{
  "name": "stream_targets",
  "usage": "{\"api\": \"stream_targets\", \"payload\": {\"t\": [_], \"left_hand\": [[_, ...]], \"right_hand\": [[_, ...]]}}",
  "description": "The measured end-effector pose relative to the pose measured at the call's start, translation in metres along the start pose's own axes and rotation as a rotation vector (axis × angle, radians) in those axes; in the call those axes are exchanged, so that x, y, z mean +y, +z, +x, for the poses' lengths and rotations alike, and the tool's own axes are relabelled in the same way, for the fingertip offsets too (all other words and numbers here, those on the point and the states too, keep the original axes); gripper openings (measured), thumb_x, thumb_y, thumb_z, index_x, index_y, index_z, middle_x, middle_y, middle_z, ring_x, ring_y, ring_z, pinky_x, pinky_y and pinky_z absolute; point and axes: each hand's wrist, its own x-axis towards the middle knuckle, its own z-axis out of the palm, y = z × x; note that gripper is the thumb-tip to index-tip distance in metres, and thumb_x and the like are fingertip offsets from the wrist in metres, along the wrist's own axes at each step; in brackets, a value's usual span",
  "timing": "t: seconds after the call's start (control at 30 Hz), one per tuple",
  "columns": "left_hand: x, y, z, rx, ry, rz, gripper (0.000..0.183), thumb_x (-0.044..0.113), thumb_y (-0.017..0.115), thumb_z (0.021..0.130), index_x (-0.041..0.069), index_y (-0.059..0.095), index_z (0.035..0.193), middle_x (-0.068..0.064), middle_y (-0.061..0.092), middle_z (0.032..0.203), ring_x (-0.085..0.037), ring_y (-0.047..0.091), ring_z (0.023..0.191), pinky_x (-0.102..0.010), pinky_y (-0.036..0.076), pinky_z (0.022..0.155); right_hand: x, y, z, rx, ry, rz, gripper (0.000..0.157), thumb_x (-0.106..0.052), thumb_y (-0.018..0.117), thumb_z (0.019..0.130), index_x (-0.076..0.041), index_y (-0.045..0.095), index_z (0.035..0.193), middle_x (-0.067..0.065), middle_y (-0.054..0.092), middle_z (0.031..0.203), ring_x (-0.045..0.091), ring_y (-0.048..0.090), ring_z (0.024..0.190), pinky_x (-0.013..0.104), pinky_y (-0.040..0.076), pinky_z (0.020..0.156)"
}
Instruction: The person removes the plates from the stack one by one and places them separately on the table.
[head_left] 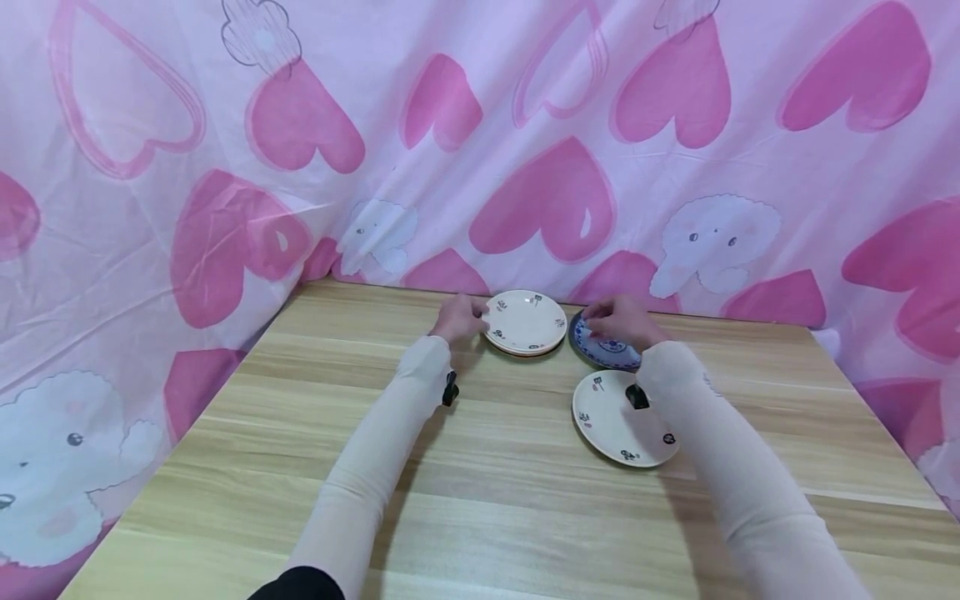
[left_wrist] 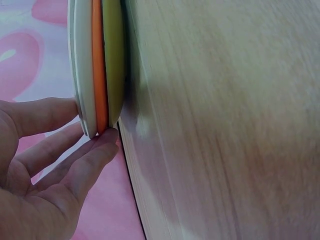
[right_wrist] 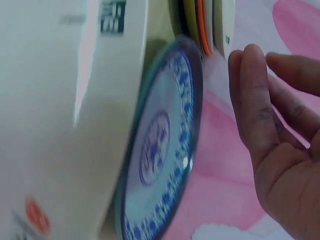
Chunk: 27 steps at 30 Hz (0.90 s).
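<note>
At the back of the table, a stack of round plates (head_left: 523, 323) has a cream plate with small dark motifs on top. Edge-on in the left wrist view, an orange plate (left_wrist: 99, 70) and a yellow-green plate (left_wrist: 114, 60) show below it. My left hand (head_left: 457, 319) holds the stack's left edge, thumb at the upper rim, fingertips at the lower plates. Over a blue-and-white patterned plate (head_left: 611, 353) hovers my right hand (head_left: 626, 323), fingers loosely bent, thumb near the fingertips, nothing between them. In the right wrist view that blue plate (right_wrist: 160, 145) lies apart from the hand.
Nearer me, another cream plate (head_left: 618, 429) lies partly under my right forearm, in front of the blue plate. The wooden table (head_left: 487, 533) ends at the back against a pink heart-patterned cloth (head_left: 450, 200), which also hangs along both sides.
</note>
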Motion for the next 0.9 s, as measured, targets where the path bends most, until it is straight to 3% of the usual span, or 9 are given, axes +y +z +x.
{"api": "stream_targets", "payload": {"t": [0.13, 0.23, 0.37, 0.53, 0.67, 0.83, 0.9], "left_hand": [[0.002, 0.0, 0.0, 0.005, 0.007, 0.012, 0.029, 0.004, 0.068, 0.087, 0.006, 0.075, 0.115, -0.014, 0.071, 0.114, -0.024, 0.058, 0.104, -0.037, 0.052, 0.095], [0.003, 0.0, -0.001, -0.015, -0.016, -0.02, 0.037, 0.002, 0.068, 0.087, 0.005, 0.07, 0.124, -0.014, 0.07, 0.125, -0.025, 0.06, 0.115, -0.037, 0.053, 0.102], [0.002, 0.001, 0.0, -0.034, -0.037, -0.044, 0.045, 0.002, 0.067, 0.088, 0.004, 0.063, 0.133, -0.015, 0.065, 0.136, -0.028, 0.059, 0.129, -0.039, 0.051, 0.109], [0.001, 0.001, 0.0, -0.034, -0.03, -0.044, 0.046, 0.002, 0.065, 0.088, 0.003, 0.062, 0.134, -0.016, 0.064, 0.138, -0.028, 0.059, 0.128, -0.038, 0.052, 0.109], [0.003, 0.0, -0.001, -0.032, -0.024, -0.018, 0.044, 0.004, 0.063, 0.09, 0.004, 0.063, 0.134, -0.015, 0.065, 0.137, -0.026, 0.062, 0.117, -0.032, 0.057, 0.096], [0.003, -0.001, -0.002, -0.005, 0.01, 0.037, 0.038, 0.008, 0.062, 0.091, 0.004, 0.067, 0.129, -0.014, 0.066, 0.135, -0.022, 0.06, 0.107, -0.03, 0.054, 0.092], [0.003, 0.0, -0.001, -0.002, 0.008, 0.023, 0.027, 0.008, 0.061, 0.091, 0.002, 0.073, 0.115, -0.013, 0.072, 0.121, -0.018, 0.061, 0.093, -0.028, 0.054, 0.085]], "right_hand": [[0.0, 0.013, 0.01, 0.041, 0.011, 0.038, 0.032, -0.009, 0.06, 0.097, 0.009, 0.062, 0.124, 0.027, 0.065, 0.119, 0.019, 0.073, 0.084, 0.041, 0.062, 0.089], [0.0, 0.021, 0.014, 0.06, 0.023, 0.067, 0.03, -0.005, 0.062, 0.096, 0.009, 0.063, 0.121, 0.028, 0.067, 0.115, 0.012, 0.07, 0.076, 0.035, 0.063, 0.083], [-0.001, 0.031, 0.017, 0.071, 0.038, 0.109, 0.028, -0.003, 0.063, 0.094, 0.01, 0.064, 0.119, 0.028, 0.068, 0.114, 0.013, 0.071, 0.076, 0.029, 0.063, 0.078], [-0.001, 0.039, 0.019, 0.095, 0.067, 0.119, 0.029, -0.003, 0.064, 0.094, 0.008, 0.064, 0.12, 0.024, 0.069, 0.111, 0.016, 0.073, 0.077, 0.028, 0.063, 0.078], [-0.002, 0.042, 0.021, 0.117, 0.077, 0.11, 0.03, -0.003, 0.065, 0.092, 0.007, 0.065, 0.12, 0.022, 0.071, 0.108, 0.015, 0.073, 0.076, 0.03, 0.063, 0.079], [-0.004, 0.046, 0.026, 0.118, 0.102, 0.113, 0.034, 0.001, 0.067, 0.087, 0.006, 0.065, 0.12, 0.019, 0.069, 0.103, 0.014, 0.071, 0.073, 0.032, 0.064, 0.077], [-0.003, 0.048, 0.028, 0.11, 0.11, 0.128, 0.035, 0.003, 0.067, 0.087, 0.006, 0.064, 0.121, 0.017, 0.066, 0.101, 0.014, 0.071, 0.072, 0.031, 0.064, 0.076]]}}
